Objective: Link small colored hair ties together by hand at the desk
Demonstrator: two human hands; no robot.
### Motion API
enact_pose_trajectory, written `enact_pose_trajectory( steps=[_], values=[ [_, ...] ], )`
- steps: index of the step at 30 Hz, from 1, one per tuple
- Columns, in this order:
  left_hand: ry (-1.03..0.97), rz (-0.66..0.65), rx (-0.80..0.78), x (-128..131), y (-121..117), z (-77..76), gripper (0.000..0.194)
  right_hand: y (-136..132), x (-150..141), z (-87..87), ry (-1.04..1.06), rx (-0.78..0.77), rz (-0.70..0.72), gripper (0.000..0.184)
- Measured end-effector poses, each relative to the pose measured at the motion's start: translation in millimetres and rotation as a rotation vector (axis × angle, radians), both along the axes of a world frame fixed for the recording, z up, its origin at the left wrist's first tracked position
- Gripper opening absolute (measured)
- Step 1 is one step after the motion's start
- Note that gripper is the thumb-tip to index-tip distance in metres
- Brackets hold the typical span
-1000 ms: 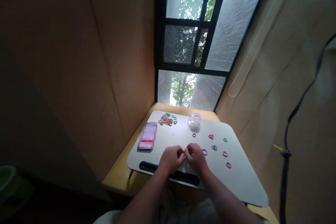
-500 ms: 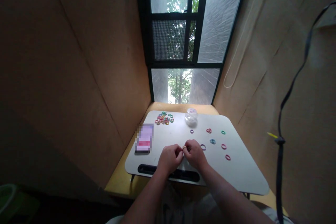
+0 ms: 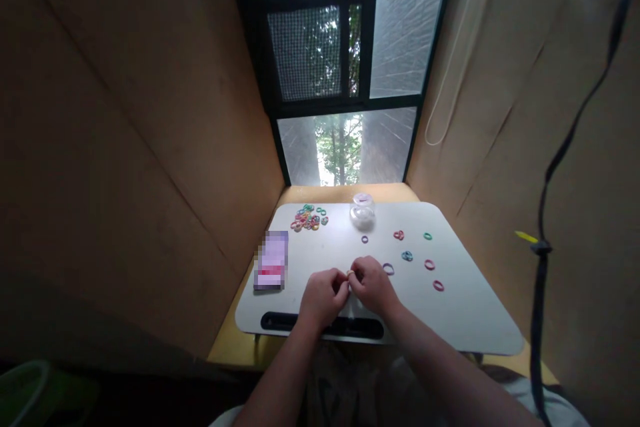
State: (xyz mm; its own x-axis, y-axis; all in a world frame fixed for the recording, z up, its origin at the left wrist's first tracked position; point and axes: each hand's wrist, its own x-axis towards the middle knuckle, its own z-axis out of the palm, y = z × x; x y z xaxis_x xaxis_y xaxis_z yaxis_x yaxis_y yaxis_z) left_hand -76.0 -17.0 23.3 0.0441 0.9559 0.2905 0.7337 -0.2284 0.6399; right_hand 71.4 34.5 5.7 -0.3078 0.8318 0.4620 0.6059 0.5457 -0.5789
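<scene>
White counter (image 3: 310, 250) by the window (image 3: 345, 147), folks: our right hand (image 3: 371, 284) pinches a pale ring (image 3: 351, 273) above it, left hand (image 3: 323, 297) just beside, can't tell if gripping. Clear jar (image 3: 363, 213) sits farther back.

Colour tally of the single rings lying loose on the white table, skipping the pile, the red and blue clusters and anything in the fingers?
Purple rings: 2
Pink rings: 2
Green ring: 1
Total: 5
</scene>
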Motion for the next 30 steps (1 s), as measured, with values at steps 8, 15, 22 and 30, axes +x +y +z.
enact_pose_trajectory(
  steps=[8,15,22,30],
  values=[
    [0.022,-0.005,-0.03,1.7,5.0,0.8,0.015,7.4,1.1,-1.0,0.024,-0.047,0.007,0.009],
    [0.016,-0.011,-0.037,2.8,5.4,1.5,0.013,5.9,2.1,2.1,0.017,-0.047,0.014,0.009],
    [-0.008,-0.005,-0.027,2.5,3.3,2.1,0.014,5.0,1.4,0.3,0.019,-0.04,0.012,0.011],
    [-0.024,-0.003,0.006,-0.7,1.8,-3.5,0.014,2.7,0.3,0.3,0.0,-0.01,0.007,0.012]
  ],
)
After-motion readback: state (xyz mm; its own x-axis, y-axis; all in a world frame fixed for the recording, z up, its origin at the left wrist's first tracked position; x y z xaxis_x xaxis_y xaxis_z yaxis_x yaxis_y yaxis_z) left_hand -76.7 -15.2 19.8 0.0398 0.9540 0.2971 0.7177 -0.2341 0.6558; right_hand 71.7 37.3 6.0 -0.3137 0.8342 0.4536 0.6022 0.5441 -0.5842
